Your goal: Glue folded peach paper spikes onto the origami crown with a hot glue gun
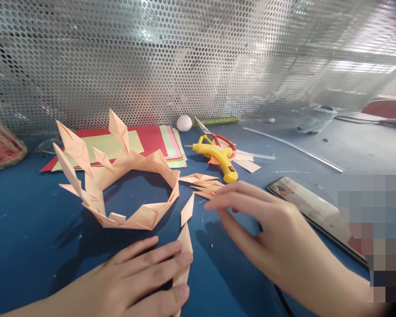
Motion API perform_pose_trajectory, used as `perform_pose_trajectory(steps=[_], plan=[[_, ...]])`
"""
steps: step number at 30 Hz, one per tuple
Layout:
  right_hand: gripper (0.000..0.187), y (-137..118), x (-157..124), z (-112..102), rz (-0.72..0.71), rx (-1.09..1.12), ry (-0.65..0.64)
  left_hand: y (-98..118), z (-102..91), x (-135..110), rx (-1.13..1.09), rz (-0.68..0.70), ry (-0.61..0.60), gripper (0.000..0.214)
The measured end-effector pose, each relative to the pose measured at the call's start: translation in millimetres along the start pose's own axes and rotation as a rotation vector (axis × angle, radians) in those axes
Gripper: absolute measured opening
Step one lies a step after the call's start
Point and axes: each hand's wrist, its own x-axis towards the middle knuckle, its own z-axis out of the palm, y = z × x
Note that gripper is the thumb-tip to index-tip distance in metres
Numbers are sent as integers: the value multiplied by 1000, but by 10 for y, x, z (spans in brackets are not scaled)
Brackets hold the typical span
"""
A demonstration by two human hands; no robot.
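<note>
My left hand [145,273] lies flat with its fingers spread over a long folded peach paper piece [185,242] on the table. A smaller paper diamond [187,211] lies at the tip of that piece. My right hand [254,211] hovers with loosely stretched fingers, and nothing shows between them. Just beyond its fingertips are several slim folded paper points [201,178], partly hidden by the hand. To the left stands a ring-shaped peach paper crown [119,224], with pointed diamonds rising from its left and back sides.
A yellow hot glue gun [218,155] and scissors [204,127] lie behind the paper points. Coloured paper sheets [155,136] lie behind the crown. On the right are a phone [317,215] and a clear glue stick [297,149]. A perforated metal screen [152,66] borders the back.
</note>
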Motion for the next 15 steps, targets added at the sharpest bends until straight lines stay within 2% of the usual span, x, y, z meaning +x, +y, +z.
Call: perform_pose_trajectory(steps=[4,8,10,12,15], plan=[[7,154,5,-51,189,-194,117,-36,-21,5,-37,1,-33,36],[37,470,14,-63,469,-301,74,-85,-62,5,-42,68,-101,40],[46,608,59,-43,598,-259,56,-110,-89,10,-21,108,-162,46],[48,695,139,-10,678,-154,50,-128,-113,21,-2,129,-189,47],[43,736,283,56,724,-97,54,-127,-123,40,-4,124,-185,46]])
